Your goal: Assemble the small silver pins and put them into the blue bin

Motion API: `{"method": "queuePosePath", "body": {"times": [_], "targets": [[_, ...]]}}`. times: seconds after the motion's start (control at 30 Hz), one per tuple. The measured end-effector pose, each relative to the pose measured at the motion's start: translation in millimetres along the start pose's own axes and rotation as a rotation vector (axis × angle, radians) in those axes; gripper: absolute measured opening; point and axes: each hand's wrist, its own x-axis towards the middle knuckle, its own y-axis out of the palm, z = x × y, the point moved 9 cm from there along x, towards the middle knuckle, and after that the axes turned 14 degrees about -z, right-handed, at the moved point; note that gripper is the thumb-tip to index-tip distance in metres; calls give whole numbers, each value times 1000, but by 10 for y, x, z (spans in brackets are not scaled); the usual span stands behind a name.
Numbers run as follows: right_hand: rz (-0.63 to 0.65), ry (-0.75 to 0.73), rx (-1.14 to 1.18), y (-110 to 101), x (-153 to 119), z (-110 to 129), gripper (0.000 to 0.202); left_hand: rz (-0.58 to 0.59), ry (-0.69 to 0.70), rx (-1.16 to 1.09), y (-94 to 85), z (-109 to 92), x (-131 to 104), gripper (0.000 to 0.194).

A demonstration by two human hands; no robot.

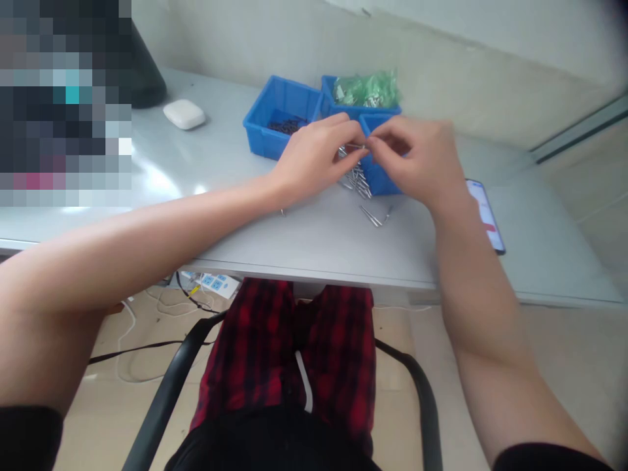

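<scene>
My left hand [318, 154] reaches over the table with thumb and forefinger pinched on a thin metal rod [357, 146]. My right hand [419, 157] meets it from the other side, its fingertips closed at the rod's right end; any other small part there is hidden by the fingers. Below the hands lies a pile of thin silvery metal rods [362, 183], against a small blue bin [383, 176] partly covered by my right hand. A few loose metal pieces [373, 217] lie nearer to me on the table.
Behind my left hand stands a blue bin [265, 140] with dark small parts [287, 125]. Another blue bin [326, 88] holds a green plastic bag [367, 88]. A phone [485, 216] lies beside my right forearm, and a white rounded case [184, 114] sits at the left.
</scene>
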Motion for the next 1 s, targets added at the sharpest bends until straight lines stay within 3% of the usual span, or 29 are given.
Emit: {"method": "queuePosePath", "body": {"times": [0.4, 0.6, 1.0], "targets": [[29, -9, -19, 12, -9, 3, 23, -16, 36, -21, -3, 32, -13, 18], [34, -52, -14, 9, -11, 45, 24, -6, 48, 18, 25, 24, -6, 6], [57, -48, -17, 19, -17, 60, 25, 23, 49, -7, 24, 1, -48, 16]]}}
